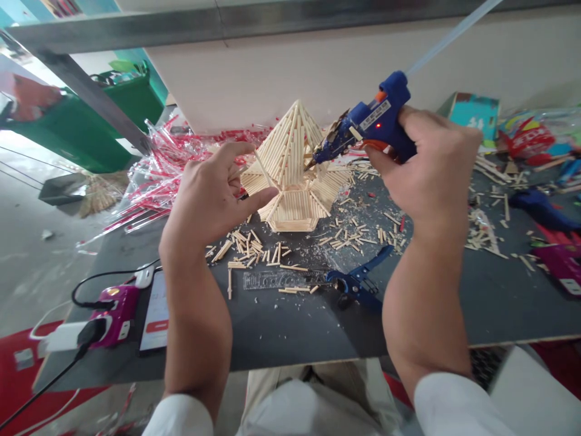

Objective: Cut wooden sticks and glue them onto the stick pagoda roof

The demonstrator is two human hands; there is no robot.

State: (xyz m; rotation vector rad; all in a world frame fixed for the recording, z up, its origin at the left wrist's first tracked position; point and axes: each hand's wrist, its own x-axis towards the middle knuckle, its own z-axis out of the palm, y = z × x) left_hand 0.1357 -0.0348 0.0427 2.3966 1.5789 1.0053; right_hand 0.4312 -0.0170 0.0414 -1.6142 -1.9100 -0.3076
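Observation:
A small model (296, 209) built of thin wooden sticks, with a pointed roof and flared sides, stands on the dark table. My right hand (426, 157) grips a blue hot glue gun (370, 124), its red light lit. The gun's nozzle points down-left at the model's right side, and a clear glue stick (449, 36) juts from its rear. On the other side, my left hand (211, 197) holds a thin wooden stick (264, 169) spanning its index fingertip and thumb, close in front of the roof. The hand hides part of the model's left side.
Cut stick pieces (247, 245) litter the table. A clear ruler (281, 280) and blue cutting pliers (358, 281) lie in front of the model. Red-and-clear plastic wrappers (158, 175) pile up at left, near a purple power strip (113, 312) and a phone (157, 315).

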